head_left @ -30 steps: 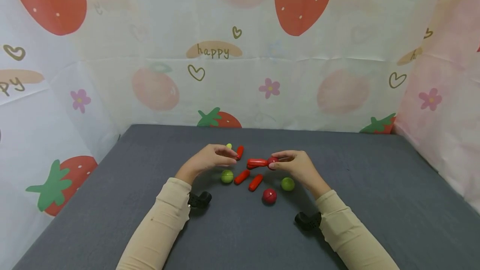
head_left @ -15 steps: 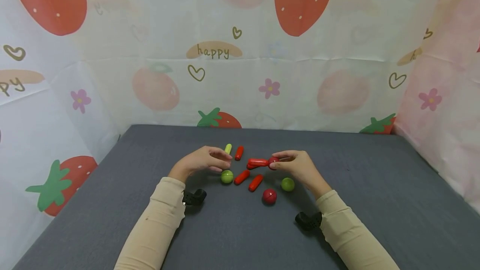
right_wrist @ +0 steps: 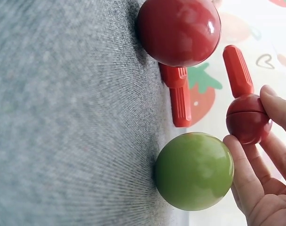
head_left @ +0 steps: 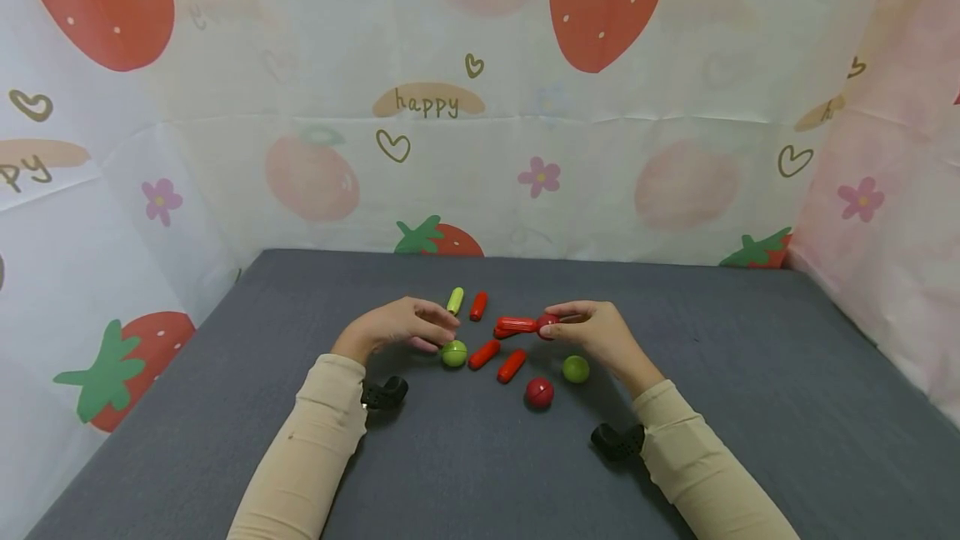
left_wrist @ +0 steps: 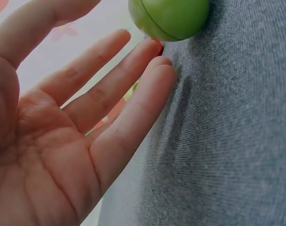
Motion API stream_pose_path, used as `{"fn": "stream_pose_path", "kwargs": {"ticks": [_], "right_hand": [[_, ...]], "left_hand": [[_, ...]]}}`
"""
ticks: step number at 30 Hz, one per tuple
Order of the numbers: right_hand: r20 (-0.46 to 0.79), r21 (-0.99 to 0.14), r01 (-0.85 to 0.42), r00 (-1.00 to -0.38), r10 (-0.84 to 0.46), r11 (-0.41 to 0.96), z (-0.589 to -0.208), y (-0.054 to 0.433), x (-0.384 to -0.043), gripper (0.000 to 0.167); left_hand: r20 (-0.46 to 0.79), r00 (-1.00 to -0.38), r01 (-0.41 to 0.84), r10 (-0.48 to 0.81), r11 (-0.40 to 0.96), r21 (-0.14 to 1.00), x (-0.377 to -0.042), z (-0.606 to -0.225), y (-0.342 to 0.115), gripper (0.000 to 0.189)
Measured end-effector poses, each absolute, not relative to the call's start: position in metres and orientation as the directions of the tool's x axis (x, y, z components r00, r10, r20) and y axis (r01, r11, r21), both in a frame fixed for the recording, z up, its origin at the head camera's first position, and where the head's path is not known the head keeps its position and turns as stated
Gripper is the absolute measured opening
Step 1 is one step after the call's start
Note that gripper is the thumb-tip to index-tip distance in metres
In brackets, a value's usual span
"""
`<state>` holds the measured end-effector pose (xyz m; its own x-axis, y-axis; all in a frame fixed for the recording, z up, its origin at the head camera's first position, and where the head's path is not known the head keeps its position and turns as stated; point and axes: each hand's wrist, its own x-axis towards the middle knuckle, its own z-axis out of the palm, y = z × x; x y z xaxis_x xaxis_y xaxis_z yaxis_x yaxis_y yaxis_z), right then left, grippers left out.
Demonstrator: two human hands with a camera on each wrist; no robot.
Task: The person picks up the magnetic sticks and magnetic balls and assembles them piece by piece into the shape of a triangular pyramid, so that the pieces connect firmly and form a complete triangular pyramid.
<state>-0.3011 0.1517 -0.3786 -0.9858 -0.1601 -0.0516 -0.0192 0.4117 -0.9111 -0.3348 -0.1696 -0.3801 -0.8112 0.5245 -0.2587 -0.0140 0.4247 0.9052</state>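
Observation:
My right hand (head_left: pixel 592 332) pinches a red maraca (right_wrist: pixel 249 123) by its round head between thumb and fingers. The ribbed red handle (head_left: pixel 515 324) points left in the head view and stays free of the fingers. My left hand (head_left: pixel 401 327) holds nothing. Its fingers (left_wrist: pixel 140 106) are nearly straight in the left wrist view, with a seamed green ball (head_left: pixel 453 353) just beyond the tips. A second green ball (head_left: pixel 575 369) sits below the right hand, and a red ball (head_left: pixel 539 392) lies nearer the body.
Between the hands lie loose red handles (head_left: pixel 483 354), one of them (head_left: pixel 478 306) farther back beside a yellow-green handle (head_left: pixel 455 300). All rest on a dark grey cloth-covered table (head_left: pixel 465 473). Behind it hangs a strawberry-print curtain (head_left: pixel 495 190).
My left hand has drawn back left and nearer the body, from beside the far red handle to the green ball, uncovering the yellow-green handle. The right hand with the maraca has barely moved.

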Motion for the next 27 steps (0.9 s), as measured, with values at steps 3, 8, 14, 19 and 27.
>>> {"fn": "stream_pose_path", "kwargs": {"ticks": [3,8,14,19,27], "right_hand": [[-0.060,-0.914,-0.008,-0.986,-0.155,0.406,-0.3778,0.1514,-0.3006,0.044],[-0.055,-0.916,-0.014,-0.986,-0.160,0.400,-0.3775,0.1514,-0.3000,0.044],[-0.060,-0.917,-0.007,-0.986,-0.156,0.398,-0.3771,0.1515,-0.3003,0.044],[-0.058,-0.917,-0.011,-0.985,-0.161,0.398,-0.3774,0.1513,-0.3004,0.044],[-0.056,-0.921,-0.015,-0.984,-0.170,0.389,-0.3775,0.1519,-0.3004,0.045]], "left_hand": [[-0.275,-0.806,-0.022,0.524,0.439,0.898,-0.3354,-0.3814,-0.1708,0.047],[-0.299,-0.795,-0.028,0.527,0.461,0.887,-0.3359,-0.3822,-0.1720,0.047],[-0.306,-0.785,-0.022,0.539,0.469,0.883,-0.3359,-0.3840,-0.1710,0.046],[-0.311,-0.784,-0.029,0.537,0.469,0.883,-0.3351,-0.3840,-0.1699,0.044],[-0.323,-0.783,-0.036,0.532,0.479,0.877,-0.3338,-0.3837,-0.1672,0.043]]}}
